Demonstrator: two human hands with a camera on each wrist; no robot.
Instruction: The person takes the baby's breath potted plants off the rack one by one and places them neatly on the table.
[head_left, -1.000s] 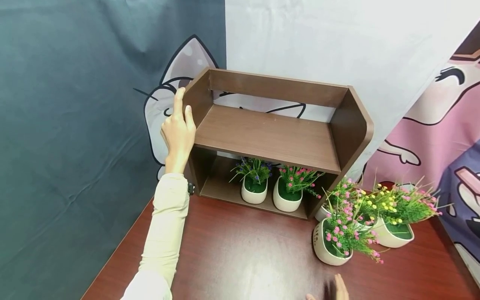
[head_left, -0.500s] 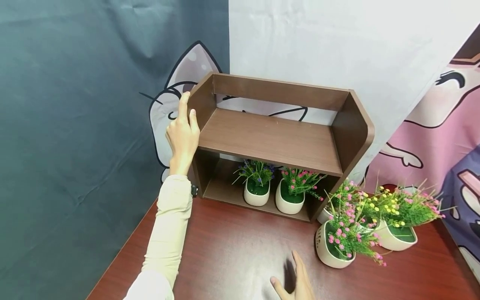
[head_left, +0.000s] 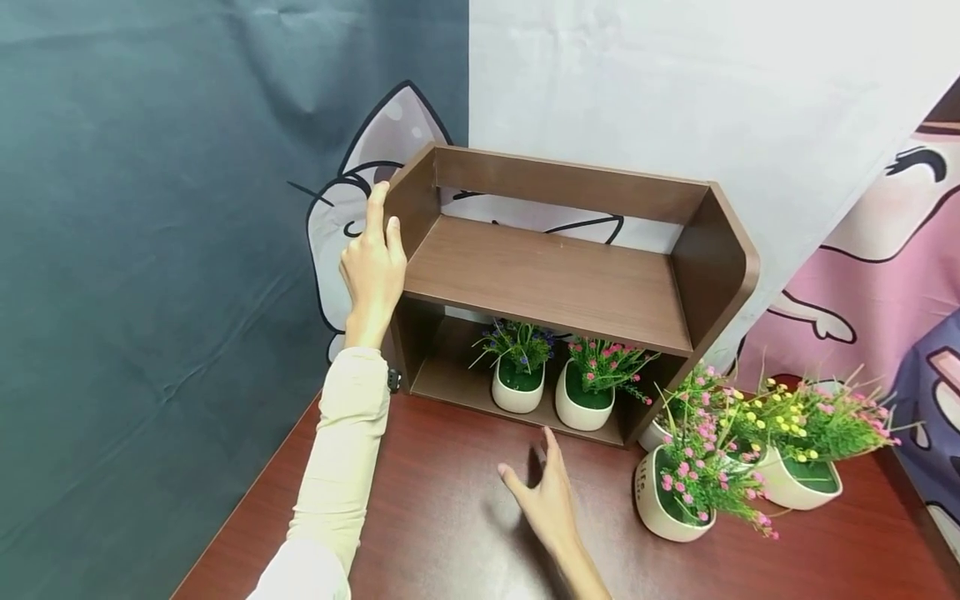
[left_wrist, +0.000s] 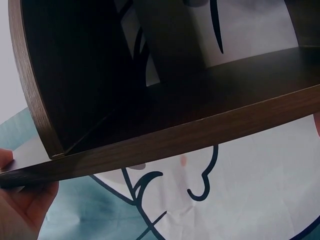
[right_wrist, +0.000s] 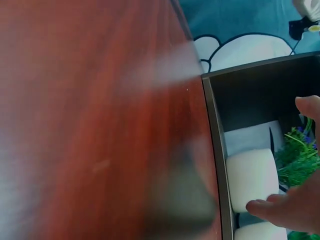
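Observation:
A dark brown two-tier wooden shelf [head_left: 547, 267] stands at the back of the table. My left hand [head_left: 372, 275] grips its left side panel; in the left wrist view, thumb and fingers [left_wrist: 32, 205] lie on both sides of the board's edge. On the lower tier sit a potted plant with purple flowers [head_left: 517, 387] and one with pink flowers [head_left: 585, 404], both in white pots. My right hand [head_left: 551, 504] is over the table in front of them, thumb and fingers spread and holding nothing. In the right wrist view, its fingers appear near the white pot [right_wrist: 252, 180].
Several more potted plants stand right of the shelf, among them a pink-flowered pot with lettering [head_left: 663, 508] and a wide white pot [head_left: 806, 487]. The reddish-brown table [head_left: 442, 475] borders a grey-green curtain [head_left: 165, 250] on the left. A white cloth [head_left: 637, 83] hangs behind.
My right hand has come in from the bottom edge and moved forward and left towards the shelf. My left hand keeps its hold on the side panel. The head view has shifted slightly.

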